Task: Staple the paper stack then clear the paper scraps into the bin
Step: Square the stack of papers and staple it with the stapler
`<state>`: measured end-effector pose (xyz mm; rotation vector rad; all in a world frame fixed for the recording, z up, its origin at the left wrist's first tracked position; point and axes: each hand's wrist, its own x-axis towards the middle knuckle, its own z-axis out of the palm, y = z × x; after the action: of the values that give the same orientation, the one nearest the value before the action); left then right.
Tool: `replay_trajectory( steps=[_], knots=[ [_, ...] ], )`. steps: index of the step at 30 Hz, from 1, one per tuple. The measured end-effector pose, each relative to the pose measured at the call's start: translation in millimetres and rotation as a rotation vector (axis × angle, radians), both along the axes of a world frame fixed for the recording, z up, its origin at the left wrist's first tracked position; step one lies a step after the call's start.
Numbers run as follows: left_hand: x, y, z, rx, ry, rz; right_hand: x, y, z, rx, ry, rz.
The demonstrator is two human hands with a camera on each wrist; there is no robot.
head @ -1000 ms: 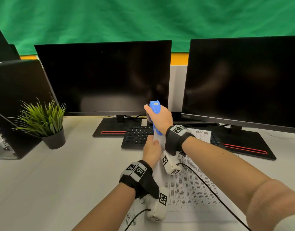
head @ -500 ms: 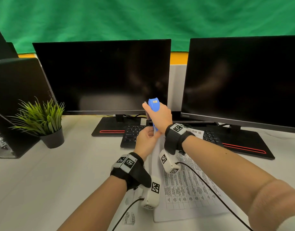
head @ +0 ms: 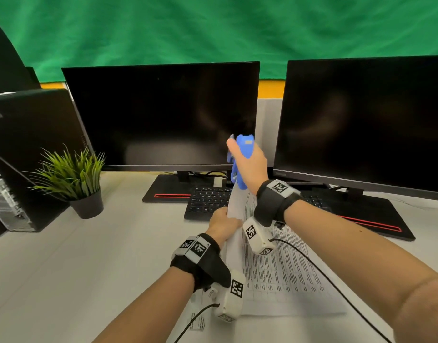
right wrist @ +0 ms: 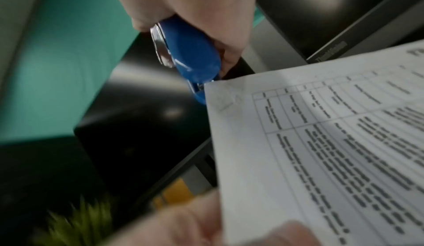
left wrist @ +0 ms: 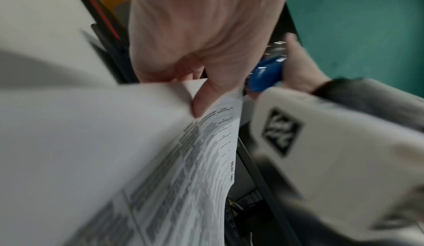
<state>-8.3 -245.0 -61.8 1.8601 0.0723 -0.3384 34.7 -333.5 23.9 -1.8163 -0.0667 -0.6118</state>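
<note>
My right hand (head: 247, 162) grips a blue stapler (head: 240, 169) held upright in front of the monitors, its mouth (right wrist: 200, 88) at the top left corner of the paper stack (right wrist: 321, 141). My left hand (head: 222, 222) pinches the left edge of the printed paper stack (head: 274, 266), lifting that edge off the desk; the thumb (left wrist: 206, 97) lies on the top sheet (left wrist: 137, 159). A small paper scrap (head: 198, 318) lies on the desk under my left wrist.
Two dark monitors (head: 163, 115) (head: 361, 120) stand behind a black keyboard (head: 208, 201). A potted green plant (head: 74, 179) and a black computer case (head: 20, 154) are at the left. White desk (head: 64, 268) extends to the left.
My right hand has raised the stapler higher along the paper's top corner. My left hand slid back down the paper's edge and the sheet lifted further.
</note>
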Motion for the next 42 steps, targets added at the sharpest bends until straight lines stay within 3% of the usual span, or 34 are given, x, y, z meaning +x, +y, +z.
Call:
replay_trajectory(
  steps=[2, 5, 9, 14, 17, 22, 26, 31, 36, 42],
  knots=[
    [-2, 0, -3, -0.133, 0.023, 0.023, -14, -18, 17, 0.132, -0.07, -0.057],
    [-7, 2, 1, -0.243, 0.032, 0.001, -34, -67, 18, 0.335, 0.088, -0.074],
    [-9, 10, 15, -0.348, 0.031, -0.004, -69, -129, -15, 0.202, 0.433, -0.143],
    [-4, 41, 48, -0.376, 0.062, -0.044, -114, -131, -28, 0.155, 0.795, 0.182],
    [3, 87, 67, -0.259, 0.078, -0.003, -116, -101, -13, 0.264, 0.816, 0.298],
    [10, 179, 74, 0.11, 0.039, 0.103, -105, -3, -2, 0.225, 0.87, 0.428],
    [12, 254, 62, 0.34, 0.027, 0.213, -93, 85, -28, 0.21, 0.949, 0.543],
    [2, 314, 30, 0.402, 0.128, 0.26, -85, 157, -68, 0.321, 1.086, 0.7],
    [1, 328, 16, 0.656, 0.097, 0.321, -83, 177, -91, 0.28, 1.159, 0.718],
    [10, 339, 10, 0.812, 0.039, 0.322, -64, 161, -85, 0.111, 0.968, 0.487]
  ],
)
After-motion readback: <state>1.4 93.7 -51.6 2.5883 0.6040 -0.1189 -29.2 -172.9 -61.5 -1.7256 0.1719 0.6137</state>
